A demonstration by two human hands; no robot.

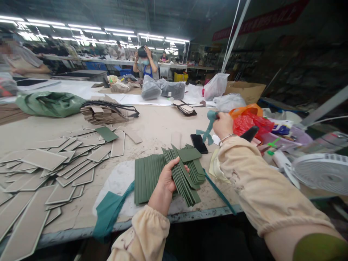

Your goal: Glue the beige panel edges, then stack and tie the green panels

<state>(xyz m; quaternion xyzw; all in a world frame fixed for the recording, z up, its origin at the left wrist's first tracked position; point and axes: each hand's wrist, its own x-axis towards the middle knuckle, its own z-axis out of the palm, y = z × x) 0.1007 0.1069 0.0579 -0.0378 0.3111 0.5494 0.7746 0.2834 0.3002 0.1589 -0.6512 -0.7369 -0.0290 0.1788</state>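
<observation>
My left hand [168,178] is closed around a bundle of flat green pieces [182,177], thumb on the near side. More green pieces [148,177] stand in a leaning row to its left, and others [196,166] fan out on its right. A teal cloth strip [115,206] lies at the left of the row, and a narrow teal length [220,192] runs out at the right. My right hand [223,125] is raised above the table, pinching a crumpled teal strip [209,127] that dangles from the fingers.
Loose beige pieces with pale edges [46,159] spread over the left side. A tied beige stack [104,112] and green bag [51,103] sit behind. A black phone [199,144], red plastic bag [251,121] and white fan [320,172] are rightward. People [148,67] sit across the table.
</observation>
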